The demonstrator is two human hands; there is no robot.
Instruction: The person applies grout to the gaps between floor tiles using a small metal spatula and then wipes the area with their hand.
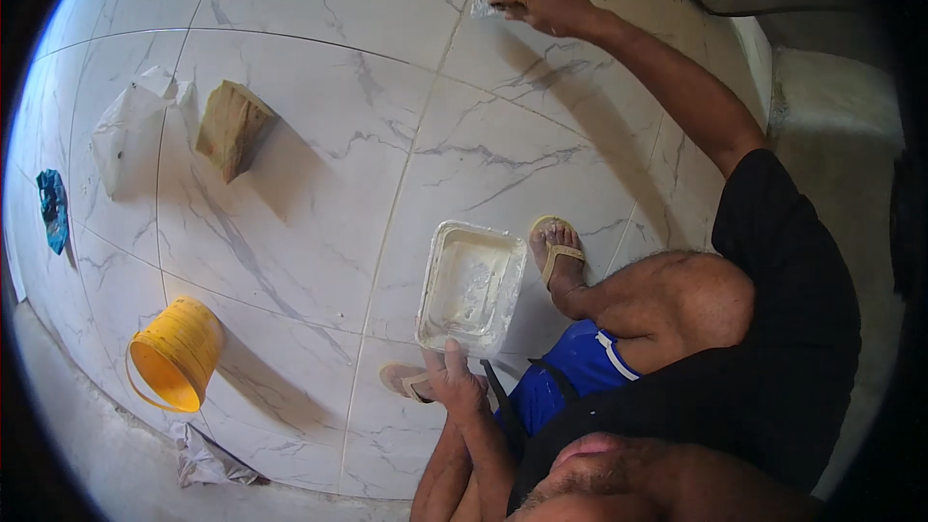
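Note:
At the far side of the tiled floor (280,261), my right hand (551,5) is closed around a small putty knife (483,6). Its blade is smeared white and lies over a joint between marbled tiles. Close to my feet, a shallow white rectangular plastic tub (425,280) has pale paste coating its inside. My left hand (454,377) grips the near rim of this tub, with fingers at its edge; part of the grip is hidden.
A yellow bucket (198,333) lies tipped at the left. Farther off are a block-shaped tan object (232,130), a white plastic bag (130,140) and a crumpled teal bag (52,211). Another crumpled bag (208,459) is by the lower-left floor edge. My sandalled foot (559,256) is beside the tub.

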